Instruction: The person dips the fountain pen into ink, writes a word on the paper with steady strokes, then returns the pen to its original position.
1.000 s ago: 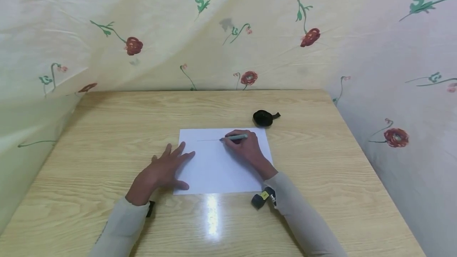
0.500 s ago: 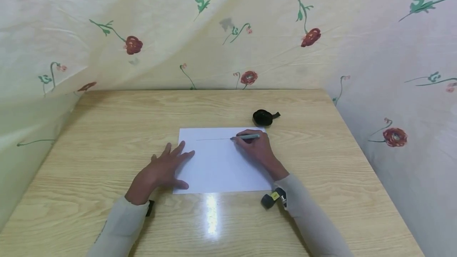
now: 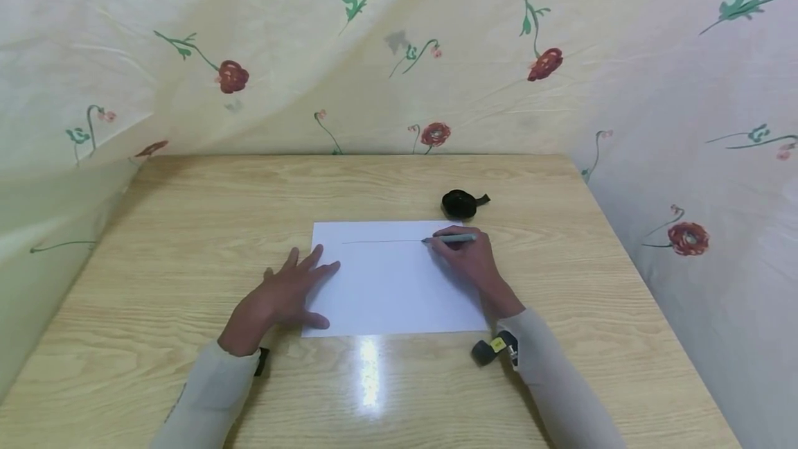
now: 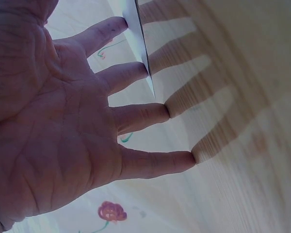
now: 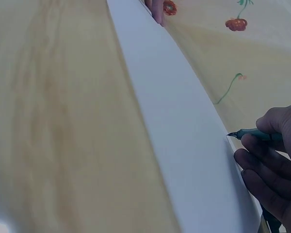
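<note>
A white sheet of paper (image 3: pixel 386 289) lies on the wooden table, with one thin, nearly level line (image 3: pixel 380 242) across its upper part. My right hand (image 3: pixel 470 258) pinches a grey-green pen (image 3: pixel 458 238), its tip at the line's right end. In the right wrist view the dark, pointed tip of the pen (image 5: pixel 254 134) meets the paper (image 5: pixel 169 116). Fingers spread, my left hand (image 3: pixel 283 296) rests over the paper's left edge. The left wrist view shows its straight fingers (image 4: pixel 140 115), some fingertips touching the paper's edge and others the table.
A black round object with a short tail, perhaps a tape roll (image 3: pixel 459 205), sits just behind the paper's upper right corner. The table (image 3: pixel 187 227) ends at a flowered cloth (image 3: pixel 280 54) at the back and sides. Wrist cameras (image 3: pixel 489 350) hang under the sleeves.
My right hand has moved steadily to the right with the pen, and the line on the paper has grown longer behind the tip. The left hand has stayed in place.
</note>
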`<state>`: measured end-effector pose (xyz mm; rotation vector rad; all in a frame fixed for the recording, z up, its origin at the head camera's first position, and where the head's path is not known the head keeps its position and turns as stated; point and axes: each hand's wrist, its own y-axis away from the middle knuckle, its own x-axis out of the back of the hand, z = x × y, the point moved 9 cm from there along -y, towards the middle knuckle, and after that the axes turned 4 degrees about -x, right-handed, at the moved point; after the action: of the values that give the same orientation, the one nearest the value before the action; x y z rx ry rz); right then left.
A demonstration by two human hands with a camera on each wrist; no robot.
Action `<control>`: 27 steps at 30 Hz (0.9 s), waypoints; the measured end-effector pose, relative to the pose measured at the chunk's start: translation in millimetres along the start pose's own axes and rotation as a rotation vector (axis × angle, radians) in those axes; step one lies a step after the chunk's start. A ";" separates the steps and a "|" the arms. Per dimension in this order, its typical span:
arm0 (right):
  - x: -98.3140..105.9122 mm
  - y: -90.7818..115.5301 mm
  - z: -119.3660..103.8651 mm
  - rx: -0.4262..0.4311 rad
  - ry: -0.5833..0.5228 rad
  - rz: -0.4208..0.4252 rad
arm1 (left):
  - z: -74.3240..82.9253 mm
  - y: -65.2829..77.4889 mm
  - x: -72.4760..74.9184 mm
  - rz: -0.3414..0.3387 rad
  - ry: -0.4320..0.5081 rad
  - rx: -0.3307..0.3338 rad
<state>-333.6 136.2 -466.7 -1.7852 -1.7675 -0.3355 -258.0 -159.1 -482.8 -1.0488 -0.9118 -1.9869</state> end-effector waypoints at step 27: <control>12.9 10.2 4.8 -0.113 0.025 -0.012 | 0.8 4.9 0.0 -0.003 0.021 0.000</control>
<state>-323.7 150.2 -465.6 -1.8409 -1.7735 -0.4687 -253.7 -160.9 -481.2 -1.0252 -0.9018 -1.9969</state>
